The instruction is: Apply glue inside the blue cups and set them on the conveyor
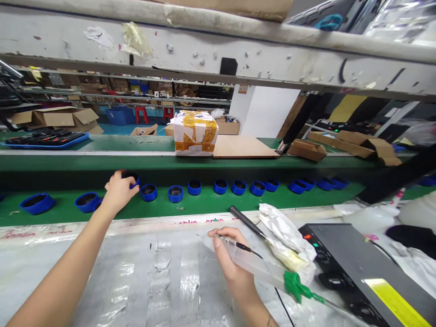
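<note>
**A:** Where's your left hand?

**B:** My left hand (118,190) is out on the green belt (204,205), fingers closed round a blue cap (135,181) in the row of caps (194,186). I'd pinch it by the rim and hold it level, so it doesn't nudge its neighbour.

**A:** And the right?

**B:** My right hand (226,256) grips a clear syringe (262,269) low over the plastic-covered bench (136,272). I reckon it's best held steady, away from the crumpled paper (282,229) and the black control box (357,263) nearby.
</note>
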A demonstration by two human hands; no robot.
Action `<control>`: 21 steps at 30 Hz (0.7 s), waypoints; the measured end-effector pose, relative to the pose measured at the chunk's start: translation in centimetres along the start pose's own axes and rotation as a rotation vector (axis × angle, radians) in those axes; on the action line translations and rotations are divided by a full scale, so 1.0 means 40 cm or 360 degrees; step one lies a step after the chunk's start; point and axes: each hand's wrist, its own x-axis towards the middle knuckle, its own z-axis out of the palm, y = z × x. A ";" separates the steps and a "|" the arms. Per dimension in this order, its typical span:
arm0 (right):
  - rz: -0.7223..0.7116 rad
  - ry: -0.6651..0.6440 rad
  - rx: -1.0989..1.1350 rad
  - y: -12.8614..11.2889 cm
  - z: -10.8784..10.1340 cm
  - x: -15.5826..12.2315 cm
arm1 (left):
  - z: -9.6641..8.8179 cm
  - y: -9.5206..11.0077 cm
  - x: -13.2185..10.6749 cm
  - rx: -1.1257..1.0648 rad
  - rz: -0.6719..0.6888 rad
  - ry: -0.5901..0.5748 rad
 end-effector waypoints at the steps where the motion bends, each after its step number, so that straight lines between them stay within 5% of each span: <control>1: 0.0003 0.0017 0.0010 -0.001 -0.001 0.000 | -0.011 0.026 -0.021 -0.0069 0.0081 0.0034; 4: 0.0014 0.0069 0.0062 -0.004 -0.005 -0.002 | -0.026 0.123 -0.124 -0.0494 0.0446 0.0053; 6: 0.0010 0.0066 0.0116 -0.007 -0.008 -0.004 | -0.011 0.190 -0.208 -0.0834 0.0579 -0.0169; 10: -0.0047 -0.0009 0.0159 -0.014 -0.014 -0.006 | 0.057 0.278 -0.335 -0.1330 0.0454 -0.0736; 14: -0.0088 -0.0091 0.0023 -0.019 -0.014 -0.002 | 0.095 0.289 -0.366 -0.1402 0.0489 -0.0981; 21: -0.0039 -0.0171 0.0079 -0.029 0.003 -0.001 | 0.094 0.286 -0.365 -0.1408 0.0723 -0.0858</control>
